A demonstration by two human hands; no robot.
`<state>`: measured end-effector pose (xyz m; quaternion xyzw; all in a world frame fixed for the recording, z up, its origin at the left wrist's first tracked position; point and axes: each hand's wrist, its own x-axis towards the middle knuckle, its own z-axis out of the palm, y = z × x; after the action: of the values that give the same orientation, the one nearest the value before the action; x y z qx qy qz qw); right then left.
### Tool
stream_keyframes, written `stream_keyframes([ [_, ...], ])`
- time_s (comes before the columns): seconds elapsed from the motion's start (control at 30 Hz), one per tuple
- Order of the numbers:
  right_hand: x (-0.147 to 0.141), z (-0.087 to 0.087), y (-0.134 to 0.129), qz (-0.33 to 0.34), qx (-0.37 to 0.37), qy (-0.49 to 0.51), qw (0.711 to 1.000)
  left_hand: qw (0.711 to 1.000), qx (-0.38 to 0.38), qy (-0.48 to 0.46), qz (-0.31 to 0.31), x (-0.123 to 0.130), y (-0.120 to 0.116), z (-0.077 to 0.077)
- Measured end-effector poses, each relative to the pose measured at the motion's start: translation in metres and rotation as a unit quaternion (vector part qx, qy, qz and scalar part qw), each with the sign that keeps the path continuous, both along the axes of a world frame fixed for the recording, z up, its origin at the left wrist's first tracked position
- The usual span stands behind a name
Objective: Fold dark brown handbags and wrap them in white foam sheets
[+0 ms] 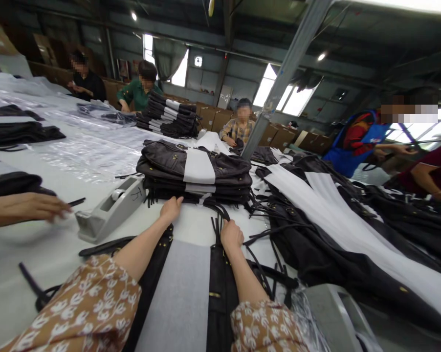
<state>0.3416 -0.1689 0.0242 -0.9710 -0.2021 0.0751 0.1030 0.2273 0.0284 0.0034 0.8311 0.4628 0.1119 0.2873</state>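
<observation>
My left hand (171,210) is closed, its fingers curled at the lower front edge of a stack of black bags (162,168); what it grips is hidden. A black strap (223,211) runs from beneath the stack into my right hand (231,234), which is closed around it. Between my forearms lies another black bag (220,278) with a white paper band (182,293) across it. White bands also wrap the stacked bags.
A grey tape dispenser (108,210) stands left of the stack; another dispenser (338,313) is at lower right. A co-worker's hand (40,208) reaches in from the left. Black bags with white paper (338,215) crowd the right. A metal post (275,98) rises behind. Several people work around the table.
</observation>
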Motion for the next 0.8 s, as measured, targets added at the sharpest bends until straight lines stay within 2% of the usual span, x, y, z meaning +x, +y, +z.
stream_keyframes([
  [0.07,0.002,0.010,0.000,0.022,-0.014,0.020,0.999,0.999,0.009,0.009,-0.052,-0.007,0.000,0.015],
  [0.17,-0.005,0.037,-0.011,0.070,-0.022,0.024,0.997,0.988,0.033,0.000,-0.148,-0.035,-0.005,0.051],
  [0.27,-0.031,0.068,-0.035,0.172,-0.031,-0.052,0.983,0.970,0.056,-0.017,-0.237,-0.093,-0.021,0.092],
  [0.33,-0.054,0.076,-0.059,0.250,-0.057,-0.108,0.961,0.955,0.094,-0.018,-0.281,-0.145,-0.041,0.108],
  [0.37,-0.065,0.075,-0.072,0.275,-0.076,-0.124,0.951,0.948,0.123,-0.009,-0.295,-0.172,-0.055,0.109],
  [0.43,-0.083,0.061,-0.097,0.289,-0.118,-0.120,0.942,0.942,0.170,0.042,-0.288,-0.224,-0.087,0.096],
  [0.5,-0.093,0.040,-0.114,0.288,-0.142,-0.109,0.941,0.933,0.171,0.105,-0.297,-0.264,-0.118,0.067],
  [0.57,-0.096,0.024,-0.123,0.287,-0.138,-0.111,0.941,0.938,0.158,0.137,-0.275,-0.289,-0.141,0.038],
  [0.6,-0.097,0.022,-0.124,0.291,-0.134,-0.107,0.941,0.941,0.157,0.136,-0.269,-0.296,-0.147,0.027],
  [0.63,-0.097,0.024,-0.126,0.296,-0.129,-0.094,0.942,0.943,0.155,0.130,-0.264,-0.301,-0.150,0.021],
  [0.7,-0.101,0.043,-0.132,0.290,-0.120,-0.045,0.948,0.946,0.140,0.109,-0.270,-0.306,-0.147,0.023],
  [0.73,-0.104,0.056,-0.138,0.282,-0.110,-0.021,0.953,0.951,0.128,0.093,-0.264,-0.310,-0.143,0.030],
  [0.8,-0.115,0.086,-0.162,0.270,-0.083,0.014,0.959,0.970,0.109,0.037,-0.214,-0.322,-0.135,0.049],
])
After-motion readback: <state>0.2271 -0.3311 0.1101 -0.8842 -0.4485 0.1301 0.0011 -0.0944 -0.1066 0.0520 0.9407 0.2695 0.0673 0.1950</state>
